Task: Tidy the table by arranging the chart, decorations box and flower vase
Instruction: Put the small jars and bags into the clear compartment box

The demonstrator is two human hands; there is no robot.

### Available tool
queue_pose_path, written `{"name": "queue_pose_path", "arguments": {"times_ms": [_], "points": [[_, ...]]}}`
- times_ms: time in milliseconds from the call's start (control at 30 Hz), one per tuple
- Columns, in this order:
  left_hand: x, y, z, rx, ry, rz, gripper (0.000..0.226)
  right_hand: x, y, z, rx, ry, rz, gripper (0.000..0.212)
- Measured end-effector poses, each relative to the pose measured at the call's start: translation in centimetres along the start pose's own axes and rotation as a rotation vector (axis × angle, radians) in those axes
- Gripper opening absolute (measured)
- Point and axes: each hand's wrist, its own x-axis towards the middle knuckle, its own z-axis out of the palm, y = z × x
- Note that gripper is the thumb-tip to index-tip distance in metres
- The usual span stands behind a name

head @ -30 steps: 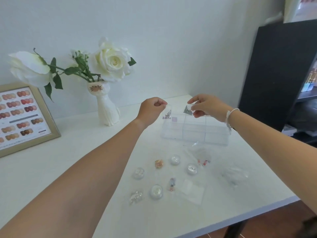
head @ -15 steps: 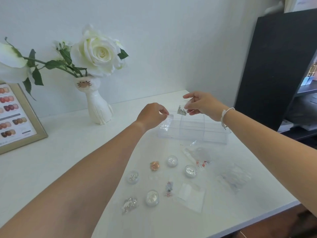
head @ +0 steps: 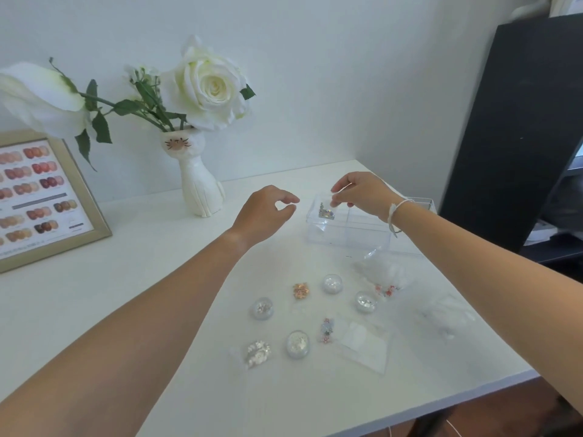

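Since a second ago the left hand (head: 265, 212) has let go of the small clear packet it was pinching together with the right and drawn back from the box; its fingers now curl loosely around nothing, hovering above the white worktop (head: 94, 298) just left of the clear plastic compartment box (head: 362, 225). The right hand (head: 362, 192) alone now pinches the small clear packet of silver decorations (head: 326, 211) between thumb and fingertips, holding it over the left end of the box. A white cord bracelet (head: 394, 212) circles the right wrist.

The box sits open-topped near the far right corner of the worktop, close to a tall black panel (head: 520, 121). The white cat-shaped ceramic vase (head: 200, 187) holding white artificial roses (head: 211, 86) stands upright by the wall, left of both hands and well apart from the box. The gold-framed nail colour chart (head: 41, 197) leans at the far left, partly cut off by the picture's edge, beside the vase.

Nearer the front edge, small things lie scattered: four round clear pots of glitter (head: 298, 343), a rose-gold ornament (head: 300, 290), a silver-white cluster (head: 258, 353), a small blue and red charm (head: 326, 331), and several clear plastic bags (head: 362, 345), one with tiny red pieces. None of them touches the box.
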Motion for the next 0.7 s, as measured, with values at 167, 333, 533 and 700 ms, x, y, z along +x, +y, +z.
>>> {"name": "queue_pose_path", "arguments": {"times_ms": [167,333,533,700], "points": [[-4.3,-0.4,-2.4,-0.082,0.024,0.014,0.016,0.1,-0.2,1.6,-0.189,0.042,0.003,0.012],[-9.2,-0.4,-4.1,-0.135,-0.004,0.016,0.020,0.0,-0.3,2.2,-0.499,0.083,-0.001,0.015],[-14.7,-0.8,-4.9,-0.160,-0.083,0.000,0.016,-2.1,-1.0,2.3,-0.470,0.259,-0.115,0.024],[-17.9,-1.5,-4.9,-0.097,-0.193,0.021,0.014,-5.8,-1.8,3.7,-0.453,0.135,-0.343,0.014]]}}
